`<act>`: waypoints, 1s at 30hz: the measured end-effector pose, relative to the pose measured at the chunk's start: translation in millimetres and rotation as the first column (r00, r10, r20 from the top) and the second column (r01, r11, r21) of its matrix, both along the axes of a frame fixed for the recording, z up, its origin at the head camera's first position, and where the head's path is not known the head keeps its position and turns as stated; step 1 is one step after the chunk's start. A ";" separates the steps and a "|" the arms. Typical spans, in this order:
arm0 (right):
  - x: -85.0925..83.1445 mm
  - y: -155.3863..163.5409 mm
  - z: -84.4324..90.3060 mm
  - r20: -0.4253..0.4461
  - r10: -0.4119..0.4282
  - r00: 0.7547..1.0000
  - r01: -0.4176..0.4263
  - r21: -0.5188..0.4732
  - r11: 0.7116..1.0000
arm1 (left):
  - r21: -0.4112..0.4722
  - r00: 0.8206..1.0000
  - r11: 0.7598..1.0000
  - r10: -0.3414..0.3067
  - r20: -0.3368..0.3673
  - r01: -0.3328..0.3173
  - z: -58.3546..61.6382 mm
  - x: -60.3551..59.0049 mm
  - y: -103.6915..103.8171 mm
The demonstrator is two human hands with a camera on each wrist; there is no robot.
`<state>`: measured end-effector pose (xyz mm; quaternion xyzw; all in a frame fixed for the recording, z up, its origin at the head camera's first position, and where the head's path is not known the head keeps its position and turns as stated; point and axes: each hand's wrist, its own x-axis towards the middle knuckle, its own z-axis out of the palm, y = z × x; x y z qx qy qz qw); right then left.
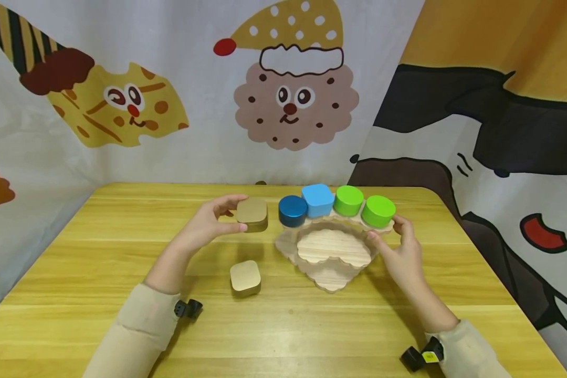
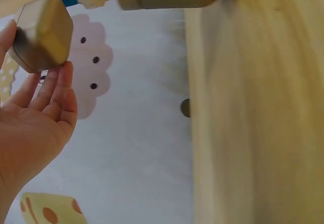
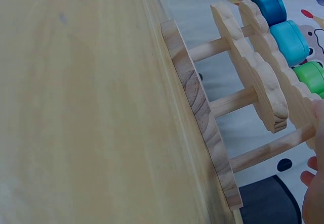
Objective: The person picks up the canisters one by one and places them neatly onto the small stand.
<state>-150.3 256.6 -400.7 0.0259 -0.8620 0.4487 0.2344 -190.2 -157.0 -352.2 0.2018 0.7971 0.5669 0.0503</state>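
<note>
My left hand (image 1: 207, 220) pinches a gold rounded-square tin (image 1: 252, 214) between thumb and fingers, raised above the table just left of a tiered wooden stand (image 1: 333, 247). The left wrist view shows the same tin (image 2: 43, 34) against the fingertips. My right hand (image 1: 403, 253) grips the right end of the stand's top tier, thumb in front and fingers behind. Along that tier sit a dark blue round tin (image 1: 292, 211), a light blue rounded-square tin (image 1: 318, 200) and two green round tins (image 1: 348, 200). A second gold tin (image 1: 245, 278) lies on the table nearer to me.
The stand's wooden base (image 3: 197, 113) rests on the wooden table (image 1: 283, 336), with round posts (image 3: 235, 101) joining its tiers. Behind the table hangs a curtain (image 1: 193, 163) printed with cartoon figures.
</note>
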 end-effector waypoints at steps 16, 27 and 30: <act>0.1 -0.1 0.8 0.005 0.003 1.000 -0.003 -0.014 1.000 | 0.050 0.996 0.998 -0.037 -0.080 0.041 24.6 21.0 19.7; 0.0 0.2 0.6 0.022 0.005 1.000 -0.005 -0.013 1.000 | 0.076 0.994 0.994 -0.072 -0.081 0.078 29.1 31.7 41.8; -0.2 0.1 0.8 0.021 0.004 1.000 -0.003 -0.017 1.000 | 0.080 0.994 0.993 -0.084 -0.066 0.089 31.3 37.3 49.3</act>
